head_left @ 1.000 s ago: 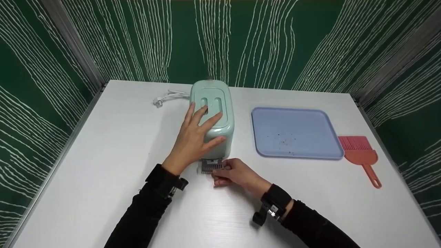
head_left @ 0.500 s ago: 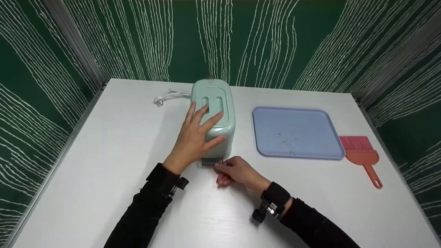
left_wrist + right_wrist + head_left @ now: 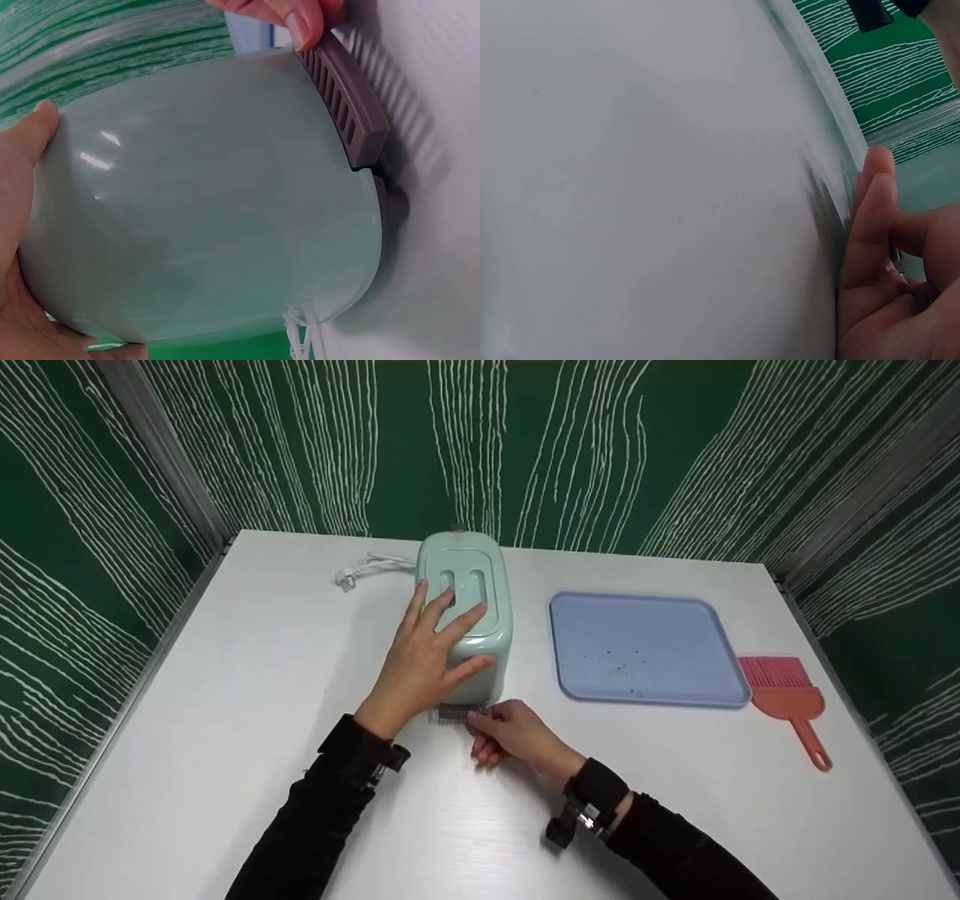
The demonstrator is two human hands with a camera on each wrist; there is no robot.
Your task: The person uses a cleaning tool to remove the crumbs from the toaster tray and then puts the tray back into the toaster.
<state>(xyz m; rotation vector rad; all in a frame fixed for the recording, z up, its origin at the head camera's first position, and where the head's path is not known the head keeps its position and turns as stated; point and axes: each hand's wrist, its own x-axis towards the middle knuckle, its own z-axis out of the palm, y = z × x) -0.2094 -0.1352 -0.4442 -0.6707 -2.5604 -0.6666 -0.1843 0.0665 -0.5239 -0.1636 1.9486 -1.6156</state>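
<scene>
We see a white table (image 3: 247,720) between green walls streaked with white lines. On its right half lies a pale blue tray (image 3: 646,649) with a few dark crumbs on it, and just right of the tray, touching its near right corner, lies a red brush (image 3: 787,697) with its handle pointing toward us.

Left of the tray, near the middle and toward the far edge, stands a mint-green toaster (image 3: 469,619), its two slots facing up. A white cord (image 3: 364,570) lies on the table to its far left.

Our left hand (image 3: 420,667) rests flat on top of the toaster, fingers spread and straight, thumb down the near right side; it is released, pressing rather than gripping.

At the toaster's near end, at its base, a grey slotted crumb tray (image 3: 459,712) sticks out a little over the table. In the left wrist view it shows as a ribbed grey bar against the green body.

Our right hand (image 3: 510,731) sits just near of it, fingers curled, with the fingertips (image 3: 304,26) pinching the crumb tray's right end.
</scene>
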